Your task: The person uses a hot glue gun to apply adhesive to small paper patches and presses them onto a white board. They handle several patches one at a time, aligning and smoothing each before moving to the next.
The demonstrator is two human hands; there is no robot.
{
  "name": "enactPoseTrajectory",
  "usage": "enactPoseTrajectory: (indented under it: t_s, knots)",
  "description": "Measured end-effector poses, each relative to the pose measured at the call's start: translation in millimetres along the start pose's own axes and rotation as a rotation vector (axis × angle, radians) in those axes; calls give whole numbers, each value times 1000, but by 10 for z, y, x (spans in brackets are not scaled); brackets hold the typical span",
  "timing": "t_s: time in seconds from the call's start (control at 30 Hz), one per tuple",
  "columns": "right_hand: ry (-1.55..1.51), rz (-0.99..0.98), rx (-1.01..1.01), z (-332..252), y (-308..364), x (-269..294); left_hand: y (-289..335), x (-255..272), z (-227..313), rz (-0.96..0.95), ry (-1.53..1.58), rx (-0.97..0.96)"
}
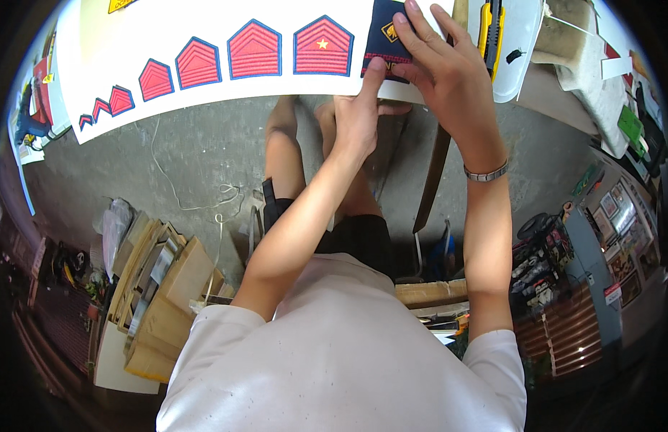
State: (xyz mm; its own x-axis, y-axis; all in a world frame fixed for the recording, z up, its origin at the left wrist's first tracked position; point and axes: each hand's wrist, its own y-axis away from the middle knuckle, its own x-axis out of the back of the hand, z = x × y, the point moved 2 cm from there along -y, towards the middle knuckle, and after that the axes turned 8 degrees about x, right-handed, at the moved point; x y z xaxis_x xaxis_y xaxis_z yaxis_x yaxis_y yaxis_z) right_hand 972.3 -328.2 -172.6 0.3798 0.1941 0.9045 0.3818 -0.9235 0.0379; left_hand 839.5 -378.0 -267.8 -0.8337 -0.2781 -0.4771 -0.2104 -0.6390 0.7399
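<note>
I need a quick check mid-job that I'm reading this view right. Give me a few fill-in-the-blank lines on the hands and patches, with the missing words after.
1. The left hand has its ____ on the lower part of the dark patch.
2. A metal band circles the wrist of the ____ hand.
3. The red patch nearest the dark patch bears a small yellow ____.
4. Toward the left end of the row, the red patches look ____.

Missing words: thumb; right; star; smaller.

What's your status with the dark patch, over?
Left hand: thumb on lower part of dark patch. Right hand: spread over its right side. Patch on white sheet, partly covered. Yellow-black cutter off right, not blocking.
</note>
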Motion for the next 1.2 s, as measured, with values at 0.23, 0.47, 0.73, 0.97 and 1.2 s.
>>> enactPoseTrajectory:
  t_s: [0.23, 0.47, 0.73, 0.97, 1.2]
  knots:
    - [90, 125, 42, 129, 69, -296, -10, -21, 46, 34, -75, -49]
    - [132, 110, 48, 95, 38, -234, -9, -20, 18, 53, -95, -37]
    - [92, 90, 94, 125, -36, -441, -25, -13, -18, 78, -78, -49]
    - [99, 69, 71, 110, -40, -445, -5, -12, -59, 114, -11, -92]
    - [224, 51, 54, 35, -15, -425, -35, -3, -59, 83, -48, -88]
